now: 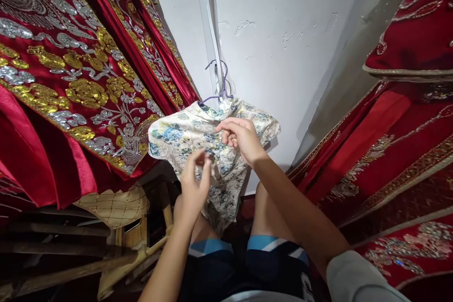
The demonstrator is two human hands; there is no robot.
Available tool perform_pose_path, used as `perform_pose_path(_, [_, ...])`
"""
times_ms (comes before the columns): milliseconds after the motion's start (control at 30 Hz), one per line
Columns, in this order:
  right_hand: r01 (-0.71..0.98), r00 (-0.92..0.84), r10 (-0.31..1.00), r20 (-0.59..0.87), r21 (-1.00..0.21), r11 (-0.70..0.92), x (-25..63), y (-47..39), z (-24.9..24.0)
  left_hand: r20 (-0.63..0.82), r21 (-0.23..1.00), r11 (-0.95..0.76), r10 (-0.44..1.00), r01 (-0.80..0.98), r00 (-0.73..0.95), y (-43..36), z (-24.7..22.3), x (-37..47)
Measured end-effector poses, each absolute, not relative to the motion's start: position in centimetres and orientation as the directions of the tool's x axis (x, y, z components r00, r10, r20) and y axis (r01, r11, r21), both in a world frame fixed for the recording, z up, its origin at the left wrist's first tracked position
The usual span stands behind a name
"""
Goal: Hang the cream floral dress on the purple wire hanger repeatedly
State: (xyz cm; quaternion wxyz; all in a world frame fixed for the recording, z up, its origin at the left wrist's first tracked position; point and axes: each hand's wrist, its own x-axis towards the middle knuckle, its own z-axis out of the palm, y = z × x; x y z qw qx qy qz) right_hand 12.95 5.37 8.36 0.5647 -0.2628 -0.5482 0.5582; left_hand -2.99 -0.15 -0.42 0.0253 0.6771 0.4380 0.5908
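Note:
A cream short-sleeved shirt [171, 134] with blue, green and grey flowers hangs on a purple hanger [225, 75] against the wall. In front of its lower chest is my left hand [195, 181], thumb and fingers bent and apart, with nothing visible between them. My right hand [244, 139] is at the upper front, just below the collar. Its thumb side points left while the other fingers curl loosely beneath, and I see nothing held. Whether either hand touches the cloth is hard to tell. The two hands hide part of the shirt's front.
Red cloth with gold and silver sequins [88, 89] hangs at the left, above a wooden frame [130, 259]. More embroidered red fabric [382, 141] hangs along the right. A pale strip [207, 14] runs down the white wall [283, 4] behind the hanger. My knees are below the shirt.

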Motion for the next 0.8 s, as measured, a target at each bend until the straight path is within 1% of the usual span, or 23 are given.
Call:
perform_pose_path(67, [-0.317,-0.221,0.920,0.325,-0.915,0.247,12.6,5.1,8.4,0.843,0.474,-0.660,0.531,0.583,-0.084,1.1,3.3,-2.9])
perform_pose_path(100, [-0.306,-0.213,0.922,0.323,-0.918,0.251,12.6,5.0,8.4,0.849,0.437,-0.666,0.527,0.604,-0.033,1.8,5.0,-2.8])
perform_pose_path(167, [-0.286,-0.185,0.926,0.328,-0.920,0.268,12.7,5.2,8.1,0.836,0.338,-0.689,0.533,0.641,0.132,3.3,7.6,-2.6])
perform_pose_path(233, [-0.261,-0.148,0.924,0.353,-0.915,0.308,12.9,5.5,7.4,0.826,0.234,-0.696,0.511,0.679,0.238,4.4,9.0,-2.4])
perform_pose_path(267, [-0.243,-0.130,0.921,0.366,-0.913,0.329,13.0,5.6,7.0,0.831,0.188,-0.688,0.493,0.701,0.260,4.7,9.4,-2.3])
perform_pose_path(333, [-0.203,-0.087,0.920,0.383,-0.911,0.360,13.0,5.9,6.2,0.851,0.131,-0.652,0.460,0.747,0.253,5.0,9.5,-2.2])
perform_pose_path(367, [-0.181,-0.071,0.921,0.384,-0.913,0.366,12.8,6.0,5.9,0.861,0.126,-0.632,0.453,0.765,0.233,5.1,9.4,-2.1])
perform_pose_path(567, [-0.053,-0.082,0.928,0.364,-0.931,0.361,11.6,7.2,4.5,0.903,0.264,-0.570,0.431,0.778,0.009,5.6,7.6,-2.3])
perform_pose_path(667, [0.019,-0.133,0.950,0.281,-0.958,0.286,11.5,7.9,2.9,0.912,0.340,-0.552,0.392,0.761,-0.123,6.2,8.1,-3.1])
perform_pose_path(733, [0.026,-0.170,0.962,0.215,-0.975,0.223,11.9,7.9,1.4,0.890,0.428,-0.544,0.392,0.721,-0.232,6.9,9.0,-4.3])
perform_pose_path(800, [-0.010,-0.180,0.966,0.187,-0.982,0.188,12.6,7.4,0.2,0.826,0.561,-0.570,0.437,0.601,-0.356,7.9,9.5,-6.2])
